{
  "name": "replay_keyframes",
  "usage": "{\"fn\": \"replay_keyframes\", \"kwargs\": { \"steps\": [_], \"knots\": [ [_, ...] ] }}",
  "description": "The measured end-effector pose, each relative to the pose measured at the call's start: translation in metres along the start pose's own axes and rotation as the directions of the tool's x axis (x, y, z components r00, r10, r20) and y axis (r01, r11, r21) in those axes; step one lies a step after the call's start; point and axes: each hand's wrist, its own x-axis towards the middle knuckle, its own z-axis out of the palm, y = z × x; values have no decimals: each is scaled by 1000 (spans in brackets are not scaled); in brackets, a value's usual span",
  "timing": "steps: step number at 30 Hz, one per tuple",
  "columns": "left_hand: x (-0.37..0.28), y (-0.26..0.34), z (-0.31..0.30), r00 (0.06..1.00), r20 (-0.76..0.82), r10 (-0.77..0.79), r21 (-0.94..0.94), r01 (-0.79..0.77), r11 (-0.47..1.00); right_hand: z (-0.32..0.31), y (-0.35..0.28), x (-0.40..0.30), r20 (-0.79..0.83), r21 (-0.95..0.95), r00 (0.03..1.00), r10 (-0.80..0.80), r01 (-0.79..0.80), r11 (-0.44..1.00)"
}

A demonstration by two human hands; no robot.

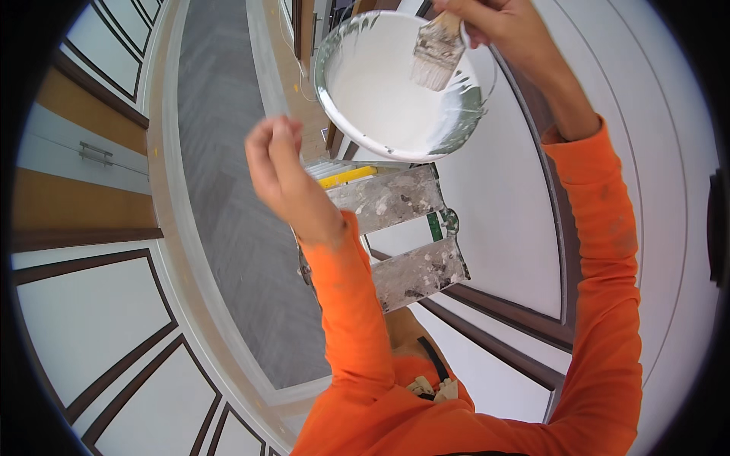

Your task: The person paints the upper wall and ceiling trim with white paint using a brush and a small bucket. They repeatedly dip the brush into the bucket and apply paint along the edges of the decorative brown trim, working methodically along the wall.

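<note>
My right hand (495, 17) grips the wooden handle of a flat paintbrush (439, 50), its ferrule crusted with old paint. The white bristles point down over a round paint bucket (470, 117), inside the outline of its rim. White paint (376, 80) fills much of the bucket, and green and white smears coat the inner wall. My left hand (279, 171) is raised left of the bucket and apart from it, fingers curled in towards the thumb, with nothing visible in them. Below the bucket, paint-spattered steps of a ladder (393, 196) show between my orange sleeves.
A white wall with dark brown trim (556, 245) runs close on my right. Grey herringbone flooring (228, 171) with a pale border stretches along the left. Beyond it stand a panelled wall (97, 336) and a door with a metal handle (96, 153). A thin cable (302, 85) hangs behind the bucket.
</note>
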Motion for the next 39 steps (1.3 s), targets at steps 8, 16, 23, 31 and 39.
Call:
{"fn": "replay_keyframes", "kwargs": {
  "steps": [8,16,23,31,39],
  "knots": [
    [84,-58,43,875,400,-273,223,195,955,19,71,-6,-2,-108,1000,30,-30,994],
    [162,-146,88,593,804,-41,245,-267,932,37,101,7,8,-133,999,-41,41,990],
    [165,-184,86,667,723,-181,191,60,980,35,133,4,73,-205,995,68,-51,978],
    [179,-190,118,703,647,-295,244,176,954,25,145,14,-16,-105,999,45,-47,993],
    [166,-194,125,726,554,-406,66,448,892,40,153,29,-46,-64,998,-53,49,997]
  ]
}}
